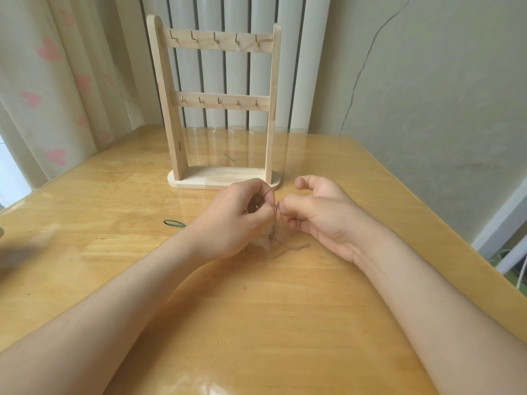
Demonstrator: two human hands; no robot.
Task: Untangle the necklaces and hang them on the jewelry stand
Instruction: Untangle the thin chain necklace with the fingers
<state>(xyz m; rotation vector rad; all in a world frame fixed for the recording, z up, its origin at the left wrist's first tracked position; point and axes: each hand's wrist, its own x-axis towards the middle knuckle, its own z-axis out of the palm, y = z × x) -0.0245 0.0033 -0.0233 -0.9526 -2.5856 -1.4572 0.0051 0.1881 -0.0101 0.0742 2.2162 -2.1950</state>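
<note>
The fine silvery chain necklace (274, 223) is pinched by both the left hand (236, 220) and the right hand (316, 218), just near of the pale wooden hooked jewelry stand (171, 115); its tail lies on the glossy wooden table (285, 323) (nearer, rightward); loops should be teased loose gently, never pulled tight.

stand (219, 106) pale wood | table (256, 323) honey-yellow | curtain (42, 81) cream, pink hearts | loop (174, 223) green

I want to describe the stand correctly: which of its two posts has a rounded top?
The left post: its top is rounded and stands higher, while the right post ends flat.
</note>
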